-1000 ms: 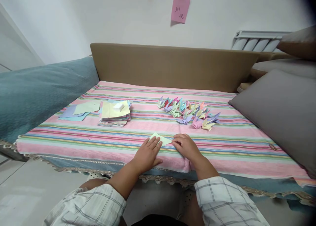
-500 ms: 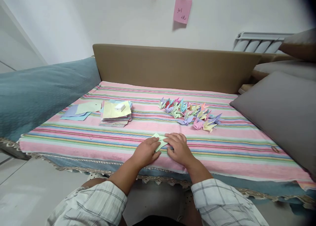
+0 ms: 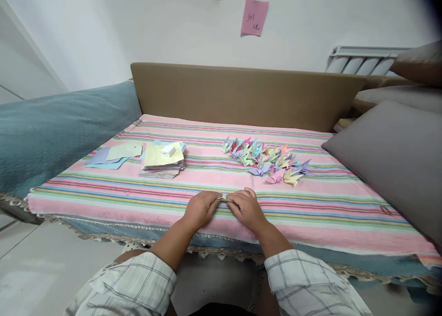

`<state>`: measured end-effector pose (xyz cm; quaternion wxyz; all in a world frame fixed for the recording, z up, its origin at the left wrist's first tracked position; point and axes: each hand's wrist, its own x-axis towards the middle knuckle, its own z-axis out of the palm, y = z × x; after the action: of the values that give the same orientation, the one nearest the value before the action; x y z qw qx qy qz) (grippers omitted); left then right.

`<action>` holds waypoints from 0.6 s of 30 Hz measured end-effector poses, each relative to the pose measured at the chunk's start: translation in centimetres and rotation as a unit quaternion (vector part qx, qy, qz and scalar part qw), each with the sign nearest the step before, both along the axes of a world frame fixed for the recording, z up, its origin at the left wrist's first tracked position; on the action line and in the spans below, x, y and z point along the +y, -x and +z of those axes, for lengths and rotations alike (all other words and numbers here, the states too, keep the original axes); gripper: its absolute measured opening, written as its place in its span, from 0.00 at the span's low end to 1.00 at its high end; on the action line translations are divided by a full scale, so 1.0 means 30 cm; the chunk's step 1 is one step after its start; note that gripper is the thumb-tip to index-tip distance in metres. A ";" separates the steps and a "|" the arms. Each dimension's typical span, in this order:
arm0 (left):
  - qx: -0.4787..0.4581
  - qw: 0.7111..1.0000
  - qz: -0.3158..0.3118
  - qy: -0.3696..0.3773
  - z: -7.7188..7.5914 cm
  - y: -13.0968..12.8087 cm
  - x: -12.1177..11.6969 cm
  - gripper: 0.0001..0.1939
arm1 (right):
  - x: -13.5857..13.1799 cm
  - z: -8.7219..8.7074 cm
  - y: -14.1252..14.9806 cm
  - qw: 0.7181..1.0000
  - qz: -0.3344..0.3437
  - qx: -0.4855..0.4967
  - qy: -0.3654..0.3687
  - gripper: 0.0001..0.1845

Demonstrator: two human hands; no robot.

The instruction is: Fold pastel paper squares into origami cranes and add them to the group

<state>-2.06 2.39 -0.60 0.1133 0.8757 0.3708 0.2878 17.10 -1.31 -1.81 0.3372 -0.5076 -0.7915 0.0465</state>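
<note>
Both hands pinch a small folded paper at the sofa's front

The sofa (image 3: 241, 95) is the biggest thing here, its seat covered by a striped cloth (image 3: 138, 203). A grey cushion (image 3: 390, 155) leans at the right end. Small folded paper birds (image 3: 267, 162) lie in a loose cluster beyond the hands, toward the right. A paper stack (image 3: 157, 158) and some loose sheets (image 3: 122, 151) are on the left.

Near the front edge, the left hand (image 3: 202, 208) and the right hand (image 3: 247, 208) are closed on opposite ends of the pale green paper (image 3: 223, 199), low over the cloth. Fingers hide most of it, so its exact shape cannot be told. The step in hand looks like shaping or creasing a fold; the next move calls for level edges and light, even finger pressure. Smallest is a white block (image 3: 168, 150), resting on the stack.
</note>
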 end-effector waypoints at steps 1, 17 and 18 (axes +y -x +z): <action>-0.027 0.999 0.006 0.021 0.005 0.002 0.000 0.14 | 0.001 0.003 0.001 1.000 0.005 0.017 0.002 0.09; -0.209 0.931 0.158 0.253 -0.011 -0.007 0.054 0.17 | 0.031 -0.023 0.011 0.976 -0.108 0.157 0.106 0.19; -0.168 0.945 0.175 0.218 -0.006 -0.007 0.054 0.17 | 0.031 -0.023 0.012 0.982 -0.113 0.130 0.076 0.18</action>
<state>-1.85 4.00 -0.78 0.3102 0.6896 0.5475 0.3585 16.73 -0.38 -2.50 0.4007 -0.6077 -0.6726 0.1332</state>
